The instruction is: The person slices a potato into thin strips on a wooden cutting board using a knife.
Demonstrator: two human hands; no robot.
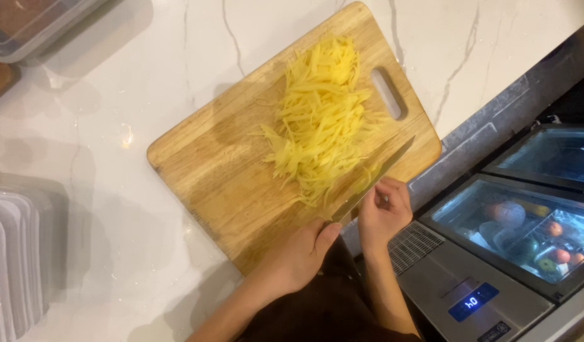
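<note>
A wooden cutting board [209, 164] with a handle slot lies at an angle on the white marble counter [114, 101]. A heap of thin yellow shreds [320, 117] covers its middle. A long knife [374, 177] lies across the board's near corner, its blade against the edge of the heap with some shreds on it. My left hand [298, 253] is closed around the knife's handle at the board's near edge. My right hand [384, 212] sits beside it with its curled fingertips touching the flat of the blade.
A clear plastic container [32, 22] stands at the far left corner. A stack of white trays [13, 259] sits at the left edge. To the right, below the counter edge, is a chilled display case [526, 228] with glass lids, fruit inside and a blue digital readout.
</note>
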